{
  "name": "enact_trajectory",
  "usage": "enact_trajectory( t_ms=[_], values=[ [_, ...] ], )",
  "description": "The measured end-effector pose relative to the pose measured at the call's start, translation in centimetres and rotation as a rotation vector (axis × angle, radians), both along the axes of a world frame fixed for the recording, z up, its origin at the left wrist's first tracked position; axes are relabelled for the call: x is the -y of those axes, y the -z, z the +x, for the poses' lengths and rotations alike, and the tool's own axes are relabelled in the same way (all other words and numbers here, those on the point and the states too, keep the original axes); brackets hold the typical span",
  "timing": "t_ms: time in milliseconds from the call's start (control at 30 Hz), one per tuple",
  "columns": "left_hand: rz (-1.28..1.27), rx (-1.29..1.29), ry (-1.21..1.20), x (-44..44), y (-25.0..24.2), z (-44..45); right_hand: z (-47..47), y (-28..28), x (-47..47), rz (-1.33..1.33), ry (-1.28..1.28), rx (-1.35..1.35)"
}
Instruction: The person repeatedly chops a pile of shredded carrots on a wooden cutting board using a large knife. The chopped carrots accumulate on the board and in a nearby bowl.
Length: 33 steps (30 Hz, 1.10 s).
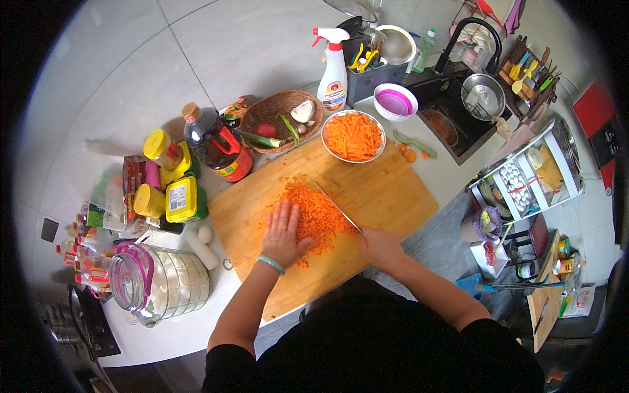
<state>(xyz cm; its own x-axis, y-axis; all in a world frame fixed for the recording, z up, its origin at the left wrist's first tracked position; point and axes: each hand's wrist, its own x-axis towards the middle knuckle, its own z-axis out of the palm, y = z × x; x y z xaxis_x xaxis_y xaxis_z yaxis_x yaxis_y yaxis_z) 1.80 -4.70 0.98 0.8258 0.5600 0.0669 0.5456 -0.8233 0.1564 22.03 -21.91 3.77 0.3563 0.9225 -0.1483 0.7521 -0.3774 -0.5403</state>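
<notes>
My right hand [382, 248] grips the handle end of a kitchen knife [338, 206], seen nearly edge-on. Its blade stands along the right side of a heap of finely chopped carrot [318, 220]. My left hand [285, 235], with a pale green bangle above it, lies palm down against the heap's left side, thumb spread and nothing held. Beneath all this is a wooden cutting board [400, 191]. At the board's far edge stands a patterned bowl [327, 146] full of shredded carrot [355, 135]. The knife handle is hidden in my hand.
A soy sauce bottle [223, 147], a wicker basket [255, 110] and a spray bottle [336, 73] line the wall. A large glass jar [179, 282] and an egg [205, 234] are left of the board. Carrot ends [409, 154] lie near the sink [462, 154].
</notes>
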Motion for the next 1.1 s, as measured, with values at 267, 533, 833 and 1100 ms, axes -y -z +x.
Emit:
enact_trajectory(
  t_ms=[267, 533, 833, 1100],
  values=[
    [-0.189, 0.152, -0.241, 3.5, 1.3, -2.9, -0.6, -2.5, -4.9, 0.006, -0.120, 0.085],
    [-0.184, 0.250, -0.389, 5.9, 1.7, -2.1, 0.2, -3.1, -7.2, -0.055, -0.248, 0.183],
    [-0.196, 0.331, -0.488, 6.1, 1.7, -2.1, -0.2, -4.0, -6.7, -0.125, -0.343, 0.171],
    [-0.185, 0.280, -0.478, 6.4, 1.3, -2.0, 2.3, -5.5, -8.3, -0.115, -0.205, 0.113]
  ],
)
